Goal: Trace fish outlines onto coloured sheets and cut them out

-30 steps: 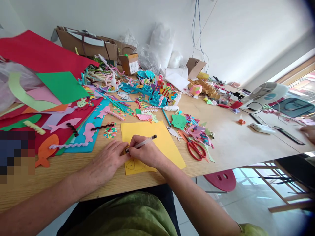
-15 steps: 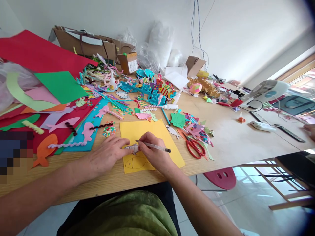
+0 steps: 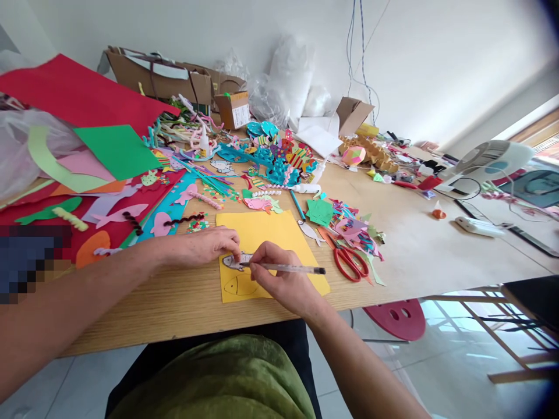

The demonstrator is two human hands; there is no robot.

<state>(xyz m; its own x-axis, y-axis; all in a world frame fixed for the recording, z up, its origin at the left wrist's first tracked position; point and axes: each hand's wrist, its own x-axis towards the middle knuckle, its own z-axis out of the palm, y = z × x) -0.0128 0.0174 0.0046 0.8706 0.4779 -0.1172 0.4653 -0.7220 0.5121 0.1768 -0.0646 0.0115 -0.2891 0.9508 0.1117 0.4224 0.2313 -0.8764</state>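
Note:
My right hand (image 3: 279, 270) is closed around a clear-barrelled pen (image 3: 301, 269), its tip at the lower edge of a black-and-white paper fish cutout (image 3: 231, 262). With bent fingers, my left hand (image 3: 213, 244) presses the cutout down from above without gripping it. The cutout lies flat on a yellow sheet (image 3: 266, 227), partly covered by both hands. Below it on the sheet is a drawn fish outline (image 3: 240, 286), its tail end hidden by my right hand. Red-handled scissors (image 3: 349, 262) lie to the right of the sheet.
Coloured sheets (image 3: 113, 151) and fish cutouts fill the left side. Paper scraps (image 3: 349, 227) lie near the scissors. A blue pencil (image 3: 297, 205), a white glue bottle (image 3: 305, 188) and a pile of decorations (image 3: 279, 163) are behind the sheet. Cardboard boxes (image 3: 161, 81) stand against the wall.
My left hand has shifted over the fish cutout, its fingers now bent down onto it. The pen tip has moved from the cutout's top edge to its lower edge.

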